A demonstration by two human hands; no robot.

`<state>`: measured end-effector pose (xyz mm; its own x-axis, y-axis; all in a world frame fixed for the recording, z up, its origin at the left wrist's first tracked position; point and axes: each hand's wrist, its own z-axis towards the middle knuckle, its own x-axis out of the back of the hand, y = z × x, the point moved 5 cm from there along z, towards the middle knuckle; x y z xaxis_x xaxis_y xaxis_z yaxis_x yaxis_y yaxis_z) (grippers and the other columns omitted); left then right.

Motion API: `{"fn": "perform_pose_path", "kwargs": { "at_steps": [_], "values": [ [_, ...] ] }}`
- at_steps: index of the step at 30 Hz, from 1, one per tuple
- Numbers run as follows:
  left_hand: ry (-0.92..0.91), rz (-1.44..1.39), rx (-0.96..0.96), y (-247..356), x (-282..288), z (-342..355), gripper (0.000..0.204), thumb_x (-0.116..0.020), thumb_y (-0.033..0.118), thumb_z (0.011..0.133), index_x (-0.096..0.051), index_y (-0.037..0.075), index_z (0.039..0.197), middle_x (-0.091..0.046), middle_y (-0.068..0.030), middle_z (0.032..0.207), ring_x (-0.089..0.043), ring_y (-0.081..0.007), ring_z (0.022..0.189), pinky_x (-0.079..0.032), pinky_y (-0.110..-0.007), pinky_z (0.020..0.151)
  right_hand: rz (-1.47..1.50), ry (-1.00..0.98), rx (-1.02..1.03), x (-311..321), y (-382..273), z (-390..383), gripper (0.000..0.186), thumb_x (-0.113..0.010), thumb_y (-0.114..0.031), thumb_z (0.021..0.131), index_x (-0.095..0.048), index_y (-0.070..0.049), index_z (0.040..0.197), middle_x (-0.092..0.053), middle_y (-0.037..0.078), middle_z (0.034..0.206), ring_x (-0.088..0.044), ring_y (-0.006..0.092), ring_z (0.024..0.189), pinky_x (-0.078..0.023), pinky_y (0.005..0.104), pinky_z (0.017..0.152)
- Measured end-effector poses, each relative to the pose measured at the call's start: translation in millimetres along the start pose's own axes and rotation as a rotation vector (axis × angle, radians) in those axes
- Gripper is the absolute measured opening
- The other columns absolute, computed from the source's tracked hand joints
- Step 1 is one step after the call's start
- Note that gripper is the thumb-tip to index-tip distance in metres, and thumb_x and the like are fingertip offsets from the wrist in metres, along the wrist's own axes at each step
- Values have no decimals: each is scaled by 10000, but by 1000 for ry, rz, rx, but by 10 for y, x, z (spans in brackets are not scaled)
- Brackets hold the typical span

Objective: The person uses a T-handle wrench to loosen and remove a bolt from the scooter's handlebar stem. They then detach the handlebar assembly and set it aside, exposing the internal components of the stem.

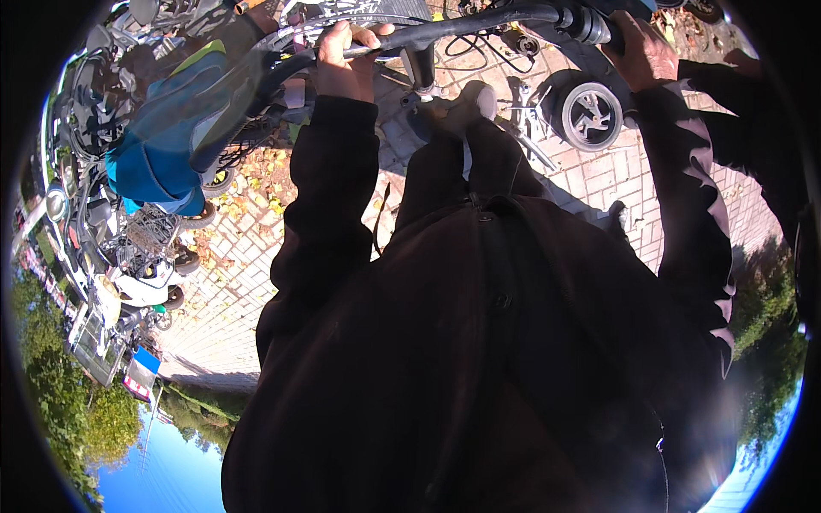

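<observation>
A black handlebar (479, 24) runs across the top of the head view, with a short metal stem (419, 70) below its middle. My left hand (346, 67) is closed around the bar, left of the stem, with the thumb and fingertips curled over it. At the bar's right end my right hand (646, 53) is wrapped around the dark grip, beside a ribbed collar (590, 24). Part of the right fingers is hidden behind the grip. Below the bar, near my feet, is a small wheel (592, 116) with a black tyre and pale spokes.
Pale metal parts (532, 115) lie on brick paving (231, 282) beside the wheel. Dark cables (479, 47) loop beyond the stem. Parked bikes and scooters (141, 286) crowd the left side, near a blue cover (158, 162). Fallen leaves (261, 184) are scattered there.
</observation>
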<state>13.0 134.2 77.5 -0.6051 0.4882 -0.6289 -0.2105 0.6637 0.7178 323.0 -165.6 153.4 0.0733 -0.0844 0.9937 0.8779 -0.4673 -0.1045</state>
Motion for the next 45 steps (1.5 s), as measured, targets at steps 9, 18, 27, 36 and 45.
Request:
{"fn": "perform_pose_path", "kwargs": {
  "at_steps": [9, 18, 27, 36, 45],
  "values": [
    [146, 127, -215, 143, -398, -209, 144, -518, 220, 886, -514, 77, 885, -585, -97, 712, -621, -304, 831, -511, -495, 906, 64, 32, 42, 404, -386, 189, 334, -786, -255, 666, -611, -61, 875, -614, 158, 777, -620, 374, 806, -469, 476, 751],
    [339, 22, -213, -50, -282, -322, 199, -503, 234, 901, -438, 103, 766, -581, -86, 717, -638, -282, 843, -513, -474, 916, 27, 141, 119, 261, -411, 315, 254, -739, -228, 717, -605, -78, 873, -618, 135, 778, -633, 349, 782, -491, 451, 716],
    [382, -47, -137, -218, -138, -223, 194, -540, 152, 831, -390, 137, 709, -544, -78, 697, -615, -304, 838, -512, -452, 883, 143, -14, 47, -9, -331, 133, 323, -753, -236, 704, -623, -65, 945, -675, 149, 893, -655, 346, 900, -502, 455, 799],
    [244, -30, -42, -250, -123, -109, 207, -570, 158, 801, -398, 118, 691, -525, -42, 695, -560, -248, 773, -493, -430, 912, 52, 51, -33, 34, -377, -100, 513, -795, -301, 681, -629, -73, 1110, -675, 131, 888, -655, 336, 928, -498, 454, 827],
    [65, 62, 71, -234, 52, -143, 277, -647, 276, 947, -578, 79, 1128, -683, -141, 1067, -669, -261, 975, -555, -365, 826, -353, 181, -227, 306, -798, -335, 593, -780, -263, 683, -572, -46, 1194, -580, 171, 1194, -508, 382, 1189, -401, 495, 1014]
  ]
}}
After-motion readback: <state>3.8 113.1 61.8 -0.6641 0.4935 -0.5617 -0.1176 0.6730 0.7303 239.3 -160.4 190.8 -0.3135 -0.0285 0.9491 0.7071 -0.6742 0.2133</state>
